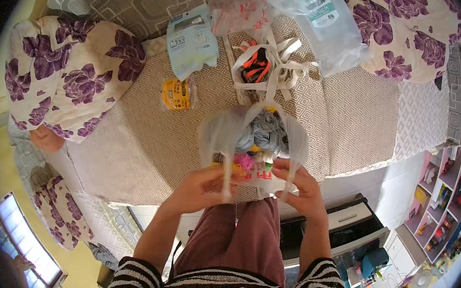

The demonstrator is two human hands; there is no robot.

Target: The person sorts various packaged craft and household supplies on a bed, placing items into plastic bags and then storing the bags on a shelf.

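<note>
A thin, translucent white plastic bag (217, 134) with red print stands at the sofa's front edge, its mouth open. Inside lie grey yarn (267, 133), a pink ball of yarn (244, 161) and smaller white, green and yellow pieces. My left hand (204, 188) is closed on the bag's near left side, its fingertips slightly blurred and partly behind the film. On the near right side, my right hand (301, 189) holds the bag's edge, thumb below and fingers curled above it. The bag's two handle loops rise loosely above the yarn.
Behind the bag sits a white-handled bag (253, 66) with orange and black contents. A yellow-labelled round package (177, 94), a light-blue pouch (193, 40) and a large clear plastic bag (335, 35) lie on the patterned sofa cover (137, 135). Flowered cushions (76, 76) flank them.
</note>
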